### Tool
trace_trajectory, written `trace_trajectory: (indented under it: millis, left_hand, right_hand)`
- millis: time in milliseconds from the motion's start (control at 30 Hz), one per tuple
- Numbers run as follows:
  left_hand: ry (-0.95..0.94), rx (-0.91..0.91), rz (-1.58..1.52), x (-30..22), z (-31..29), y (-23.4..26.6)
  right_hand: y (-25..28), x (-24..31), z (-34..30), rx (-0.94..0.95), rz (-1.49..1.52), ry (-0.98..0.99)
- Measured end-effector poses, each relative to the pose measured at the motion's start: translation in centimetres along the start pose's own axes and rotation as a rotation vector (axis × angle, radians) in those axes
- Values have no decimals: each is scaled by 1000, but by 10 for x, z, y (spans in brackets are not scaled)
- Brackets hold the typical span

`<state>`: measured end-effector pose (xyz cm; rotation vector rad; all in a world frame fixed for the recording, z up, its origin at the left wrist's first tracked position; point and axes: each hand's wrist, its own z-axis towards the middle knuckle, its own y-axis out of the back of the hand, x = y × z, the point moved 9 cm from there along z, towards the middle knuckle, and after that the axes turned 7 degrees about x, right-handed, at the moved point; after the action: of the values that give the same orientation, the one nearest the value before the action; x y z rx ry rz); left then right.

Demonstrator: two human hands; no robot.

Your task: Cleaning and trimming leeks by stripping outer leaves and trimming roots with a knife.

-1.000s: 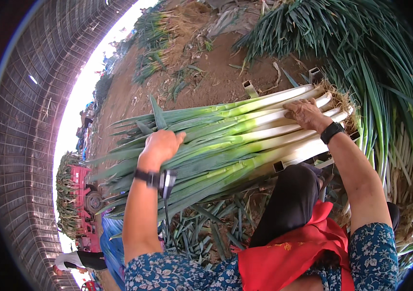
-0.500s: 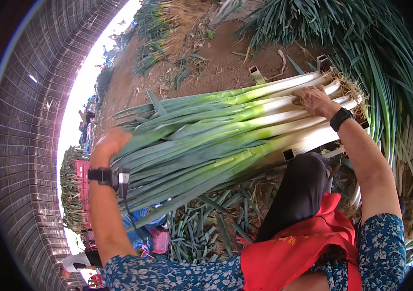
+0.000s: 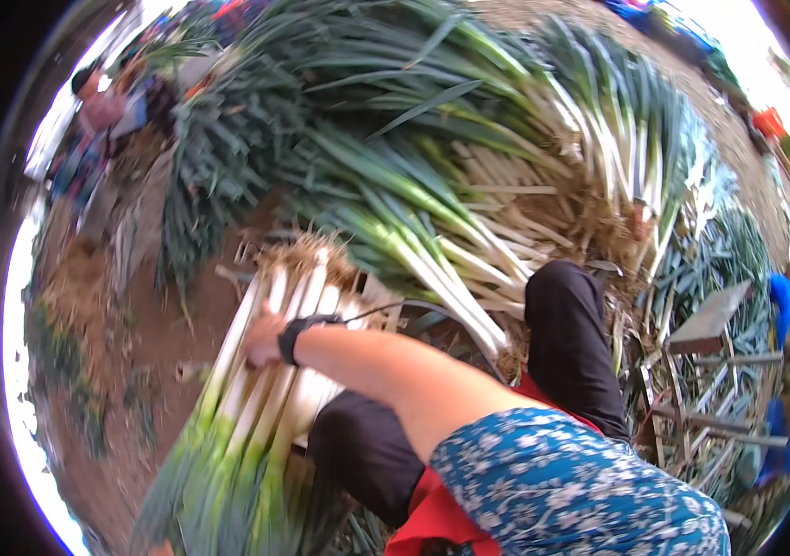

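Observation:
A bundle of leeks (image 3: 237,417) lies at the lower left, its white stems and hairy roots pointing away and its green leaves running off the bottom edge. My right hand (image 3: 265,338) is closed over the white stems just below the roots, wearing a black wrist strap; motion smears its fingers a little. Only a small, blurred patch of my left hand (image 3: 161,549) shows at the bottom edge by the leaves, its fingers out of sight.
A large heap of leeks (image 3: 395,120) stretches across the far side, with bare stems (image 3: 497,185) in its middle. A metal-framed stand (image 3: 710,371) is at the right. Brown soil (image 3: 135,306) lies at the left. Someone (image 3: 103,107) is at the far left.
The view has swung to the right, so the bundle now appears at the lower left. My right hand is still on the white stems; my left hand is nearly out of view.

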<state>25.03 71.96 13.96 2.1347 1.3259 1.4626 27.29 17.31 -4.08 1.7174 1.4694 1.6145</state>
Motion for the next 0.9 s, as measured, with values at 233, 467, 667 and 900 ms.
trace_trajectory:
  millis: [233, 467, 667, 900]
  left_hand:
    - [-342, -300, -246, -235, -200, 240]
    - [-1297, -842, -420, -513, -380, 264]
    - [-1784, -351, -398, -664, -449, 214]
    - [-1601, 206, -261, -767, -440, 141]
  right_hand:
    - [22, 4, -22, -89, -286, -13]
    - [139, -45, -237, -546, -237, 222]
    - [91, -329, -607, -989, 504, -652]
    - [-269, -452, -807, -1146, 775, -1414]
